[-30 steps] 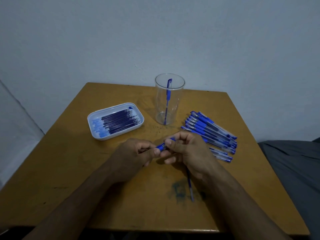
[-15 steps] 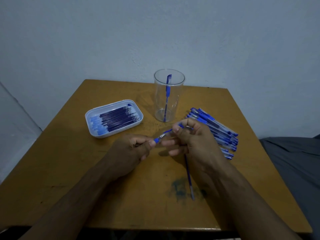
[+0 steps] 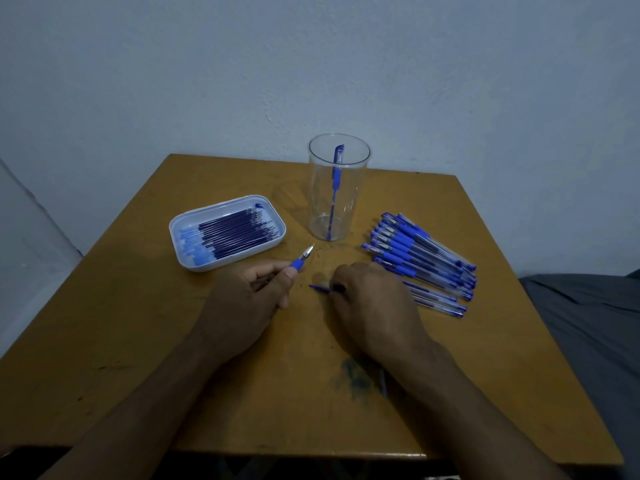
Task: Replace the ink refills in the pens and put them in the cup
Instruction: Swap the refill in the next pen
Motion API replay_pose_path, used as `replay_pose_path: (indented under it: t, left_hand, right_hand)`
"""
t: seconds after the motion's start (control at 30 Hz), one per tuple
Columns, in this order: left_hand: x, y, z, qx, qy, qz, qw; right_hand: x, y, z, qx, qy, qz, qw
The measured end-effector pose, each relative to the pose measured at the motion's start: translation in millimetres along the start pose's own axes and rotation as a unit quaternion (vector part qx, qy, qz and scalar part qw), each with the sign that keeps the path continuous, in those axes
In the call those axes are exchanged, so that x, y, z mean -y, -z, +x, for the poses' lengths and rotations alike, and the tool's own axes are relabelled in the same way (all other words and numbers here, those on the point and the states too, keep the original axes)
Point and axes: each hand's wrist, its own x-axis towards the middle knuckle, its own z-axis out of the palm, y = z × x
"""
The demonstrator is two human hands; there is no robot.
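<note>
My left hand (image 3: 249, 299) has its fingers curled round the front half of a pen (image 3: 302, 259): the blue grip and silver tip poke out past my thumb and point toward the far edge of the desk (image 3: 138, 341), between the tray and the cup. My right hand (image 3: 372, 306) is palm down near the middle of the desk, fingertips pinching a thin blue piece (image 3: 325, 288) that lies flat on the wood; I cannot tell whether it is a refill or the pen's cap. Most of it is hidden under my fingers.

The clear cup (image 3: 337, 188) stands upright close to the far edge, near its middle. One finished pen (image 3: 335, 188) leans inside it, cap end up.

The white tray (image 3: 188, 252) sits toward the far left of the desk, well apart from the cup, with a row of dark blue refills (image 3: 235, 233) lying side by side in it.

The heap of blue pens (image 3: 419, 258) lies toward the right edge, fanned out, just beside my right hand.

Another thin blue stick (image 3: 383, 382) shows next to my right wrist, by a dark ink smudge (image 3: 353, 377) on the wood near the front edge.
</note>
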Motion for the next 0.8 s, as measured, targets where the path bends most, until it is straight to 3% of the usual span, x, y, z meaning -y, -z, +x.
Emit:
replay_pose_path:
  t: [0.17,0.3,0.37,0.5,0.8]
  left_hand:
    - [0,-2,-2,0.018,-0.010,0.035,0.999]
    - [-2,-4,-5,0.030,-0.041,0.081,0.995]
    - [0,-5,-7,0.029,-0.071,0.126,0.989]
    - [6,-5,-5,0.028,-0.110,0.152,0.982]
    - [5,-5,-4,0.057,-0.120,0.164,0.977]
  right_hand:
    - [-7,-3,3,-0.005,0.009,-0.003,1.000]
    - [-14,2,3,-0.103,-0.061,0.212,0.970]
    - [-14,8,2,-0.059,-0.091,0.324,0.940]
    - [-10,11,-1,0.041,-0.093,0.325,0.940]
    - [-12,12,-1,0.081,-0.092,0.414,0.902]
